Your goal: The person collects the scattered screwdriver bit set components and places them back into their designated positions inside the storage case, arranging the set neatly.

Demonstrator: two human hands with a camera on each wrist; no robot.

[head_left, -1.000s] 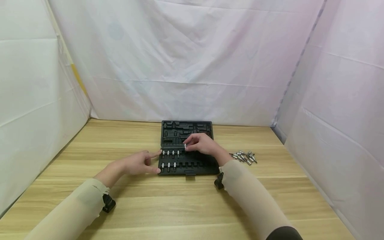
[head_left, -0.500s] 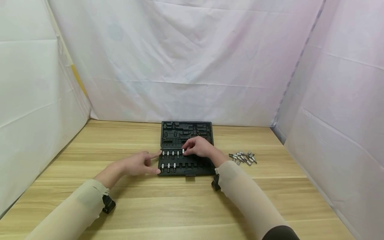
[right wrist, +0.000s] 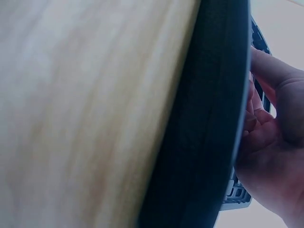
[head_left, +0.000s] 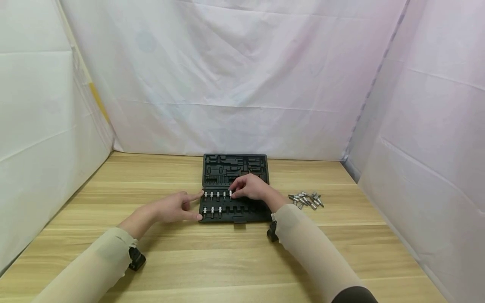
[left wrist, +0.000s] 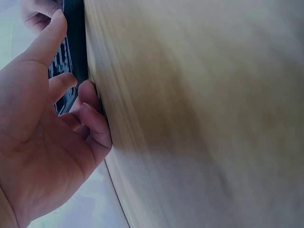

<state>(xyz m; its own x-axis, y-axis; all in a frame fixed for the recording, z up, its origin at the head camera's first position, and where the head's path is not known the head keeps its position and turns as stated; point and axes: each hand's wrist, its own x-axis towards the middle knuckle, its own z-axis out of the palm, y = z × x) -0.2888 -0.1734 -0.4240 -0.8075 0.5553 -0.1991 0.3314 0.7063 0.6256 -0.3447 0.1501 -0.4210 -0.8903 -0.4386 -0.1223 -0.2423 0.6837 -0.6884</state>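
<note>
A black tool case (head_left: 239, 219) lies unfolded on the table, its moulded lid half at the back. My right hand (head_left: 251, 187) is over the front half and pinches a silver bit socket (head_left: 230, 194) between thumb and fingers, at the right end of the back row. Left of it several bit sockets (head_left: 217, 196) stand side by side in slots, and 3 more (head_left: 212, 212) fill the left of the front row. At the case's left edge my left hand (head_left: 172, 207) rests with thumb and index finger stretched out, touching the front and back of that side.
A loose pile of bit sockets (head_left: 307, 200) lies on the wooden table (head_left: 212, 261), right of the case. White sheeting (head_left: 227, 84) hangs behind and along both sides. Bare slots (head_left: 242, 209) continue along the front row.
My right hand has come slightly left and toward me, lowering the bit socket into line with the back row. My left hand has stayed in place.
</note>
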